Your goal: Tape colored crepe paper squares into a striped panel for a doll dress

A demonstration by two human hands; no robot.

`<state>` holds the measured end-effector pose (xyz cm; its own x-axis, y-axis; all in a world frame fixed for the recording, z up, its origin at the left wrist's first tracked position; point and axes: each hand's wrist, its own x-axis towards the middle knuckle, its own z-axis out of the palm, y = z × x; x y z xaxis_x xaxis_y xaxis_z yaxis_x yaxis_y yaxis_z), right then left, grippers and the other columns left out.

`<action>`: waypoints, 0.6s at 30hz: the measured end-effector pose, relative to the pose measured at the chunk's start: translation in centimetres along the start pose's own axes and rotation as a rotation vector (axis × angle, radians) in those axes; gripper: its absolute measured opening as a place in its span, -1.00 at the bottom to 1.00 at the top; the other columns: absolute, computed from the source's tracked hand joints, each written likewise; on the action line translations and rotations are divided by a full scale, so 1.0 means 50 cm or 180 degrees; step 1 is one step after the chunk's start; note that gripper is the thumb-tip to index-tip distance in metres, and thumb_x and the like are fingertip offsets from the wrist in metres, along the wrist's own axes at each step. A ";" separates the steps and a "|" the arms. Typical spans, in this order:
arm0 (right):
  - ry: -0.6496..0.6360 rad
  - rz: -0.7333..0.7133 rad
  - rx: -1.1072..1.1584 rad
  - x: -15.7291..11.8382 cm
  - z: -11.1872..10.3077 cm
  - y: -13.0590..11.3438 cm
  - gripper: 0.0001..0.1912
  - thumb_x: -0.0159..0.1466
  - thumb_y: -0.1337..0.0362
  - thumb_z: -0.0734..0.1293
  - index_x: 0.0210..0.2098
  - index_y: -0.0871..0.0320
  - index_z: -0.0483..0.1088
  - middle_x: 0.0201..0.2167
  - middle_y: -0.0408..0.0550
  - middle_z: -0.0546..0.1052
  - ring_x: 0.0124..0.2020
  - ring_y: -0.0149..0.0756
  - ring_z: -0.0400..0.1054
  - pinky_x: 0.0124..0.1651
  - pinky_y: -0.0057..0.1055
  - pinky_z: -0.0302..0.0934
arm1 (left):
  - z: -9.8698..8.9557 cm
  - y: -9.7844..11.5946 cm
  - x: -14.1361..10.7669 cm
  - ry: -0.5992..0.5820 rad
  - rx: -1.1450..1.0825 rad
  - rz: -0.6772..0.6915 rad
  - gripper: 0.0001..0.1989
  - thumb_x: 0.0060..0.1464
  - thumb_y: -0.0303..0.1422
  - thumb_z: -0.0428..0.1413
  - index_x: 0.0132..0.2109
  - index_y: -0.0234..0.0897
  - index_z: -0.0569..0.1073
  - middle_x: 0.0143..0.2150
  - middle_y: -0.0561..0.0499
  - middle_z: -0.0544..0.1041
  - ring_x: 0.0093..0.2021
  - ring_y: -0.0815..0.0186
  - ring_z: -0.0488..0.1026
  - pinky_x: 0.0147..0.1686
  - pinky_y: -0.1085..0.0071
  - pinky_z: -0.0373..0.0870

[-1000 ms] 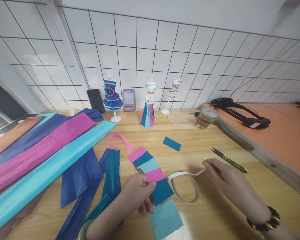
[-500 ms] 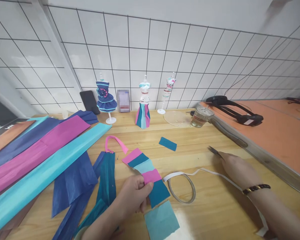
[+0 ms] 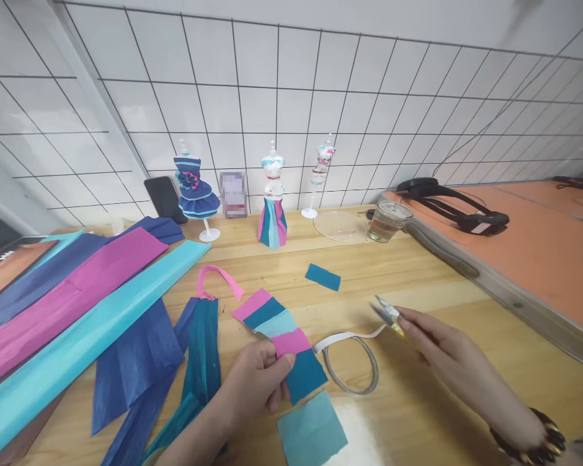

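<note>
My left hand [image 3: 260, 378] pinches a strip of joined paper pieces [image 3: 276, 323] in pink, teal and light blue, near its pink and dark teal end. My right hand [image 3: 442, 349] holds small thread snips [image 3: 391, 315], blades apart and pointing up-left above the table. Between the hands lies a roll of white tape [image 3: 352, 366], its loose end touching or close to the strip's edge. A light teal square [image 3: 313, 429] lies just below the strip. Further back is a small dark teal rectangle [image 3: 323, 277].
Long coloured crepe sheets [image 3: 97, 304] cover the left side. Three small dress forms [image 3: 272, 188] stand at the back by a phone [image 3: 165, 199]. A glass [image 3: 389, 222] stands at the back right, near a black headset [image 3: 466, 213] on an orange surface.
My right hand has turned and moved left, bringing the snips' blades into view. My left hand keeps its pinch on the strip. The view has shifted slightly.
</note>
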<state>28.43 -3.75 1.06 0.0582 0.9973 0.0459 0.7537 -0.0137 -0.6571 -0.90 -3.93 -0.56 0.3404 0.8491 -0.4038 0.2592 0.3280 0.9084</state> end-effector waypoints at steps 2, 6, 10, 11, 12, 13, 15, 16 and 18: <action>-0.0192 -0.0061 0.0280 -0.024 0.019 -0.036 -0.57 0.26 0.02 0.15 -0.07 0.14 0.40 -0.11 0.05 0.52 -0.18 -0.15 0.44 -0.12 -0.30 0.32 | 0.001 -0.004 0.001 -0.0037 0.0002 0.0077 -0.63 0.01 -0.08 0.00 -0.56 -0.24 0.22 -0.80 0.18 0.26 -0.77 0.52 0.12 -0.71 0.58 0.00; -0.0992 -0.0190 0.0796 -0.063 0.060 -0.085 -0.59 0.22 0.08 0.24 0.01 0.10 0.37 0.04 0.00 0.44 0.04 -0.16 0.32 0.05 -0.34 0.22 | 0.001 -0.007 -0.002 -0.0184 0.0044 0.0227 -0.60 0.04 -0.07 -0.01 -0.58 -0.26 0.24 -0.78 0.18 0.25 -0.75 0.53 0.08 -0.68 0.58 0.01; -0.1271 -0.0182 0.0344 -0.085 0.094 -0.098 -0.62 0.18 0.18 0.27 0.00 0.07 0.39 -0.04 -0.03 0.50 -0.05 -0.12 0.39 -0.03 -0.32 0.28 | -0.003 -0.008 -0.004 -0.0158 0.0009 0.0241 -0.62 0.05 -0.09 0.00 -0.57 -0.26 0.23 -0.78 0.18 0.26 -0.75 0.52 0.12 -0.67 0.58 0.02; -0.1210 -0.0226 0.0129 -0.086 0.098 -0.095 -0.65 0.20 0.22 0.25 -0.02 0.05 0.39 -0.07 -0.04 0.52 -0.08 -0.12 0.41 -0.05 -0.30 0.29 | -0.004 -0.008 -0.003 -0.0152 -0.0005 0.0227 -0.62 0.05 -0.09 -0.01 -0.57 -0.25 0.22 -0.78 0.17 0.27 -0.75 0.52 0.14 -0.67 0.58 0.03; -0.1145 -0.0287 -0.0068 -0.086 0.100 -0.090 -0.67 0.21 0.26 0.22 -0.03 0.03 0.40 -0.09 -0.05 0.53 -0.11 -0.13 0.42 -0.08 -0.29 0.30 | -0.005 -0.008 -0.002 -0.0152 -0.0010 0.0202 -0.62 0.05 -0.09 -0.01 -0.57 -0.25 0.23 -0.78 0.16 0.27 -0.75 0.52 0.14 -0.68 0.58 0.03; -0.1097 -0.0359 -0.0235 -0.084 0.100 -0.084 -0.67 0.21 0.31 0.21 -0.05 0.02 0.40 -0.12 -0.06 0.54 -0.14 -0.13 0.44 -0.10 -0.29 0.30 | -0.005 -0.009 -0.001 -0.0150 -0.0008 0.0166 -0.61 0.06 -0.09 -0.01 -0.57 -0.25 0.23 -0.78 0.15 0.28 -0.76 0.52 0.14 -0.69 0.58 0.02; -0.1096 -0.0519 -0.0487 -0.077 0.096 -0.072 -0.66 0.20 0.38 0.18 -0.08 0.02 0.42 -0.16 -0.05 0.56 -0.18 -0.14 0.45 -0.14 -0.30 0.31 | -0.006 -0.009 0.001 -0.0128 -0.0002 0.0099 -0.61 0.05 -0.09 -0.01 -0.57 -0.26 0.23 -0.77 0.14 0.30 -0.76 0.53 0.12 -0.70 0.58 -0.01; -0.1084 -0.0587 -0.0592 -0.072 0.093 -0.067 -0.66 0.19 0.40 0.17 -0.10 0.03 0.43 -0.19 -0.04 0.56 -0.19 -0.15 0.46 -0.15 -0.30 0.31 | -0.006 -0.009 0.002 -0.0121 -0.0011 0.0083 -0.62 0.05 -0.09 0.00 -0.57 -0.26 0.23 -0.76 0.13 0.31 -0.77 0.53 0.12 -0.71 0.58 -0.02; -0.1043 -0.0696 -0.0758 -0.064 0.087 -0.061 -0.66 0.20 0.41 0.14 -0.13 0.04 0.44 -0.24 -0.03 0.57 -0.21 -0.15 0.46 -0.16 -0.29 0.31 | -0.005 -0.010 0.003 -0.0116 -0.0050 0.0089 -0.63 0.04 -0.09 0.01 -0.55 -0.26 0.23 -0.74 0.11 0.35 -0.77 0.53 0.12 -0.71 0.58 -0.02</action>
<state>23.13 -6.57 -0.36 -0.3001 0.9485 -0.1012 0.8569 0.2214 -0.4656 -1.20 -3.89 -1.02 0.3803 0.8425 -0.3815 0.2348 0.3111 0.9209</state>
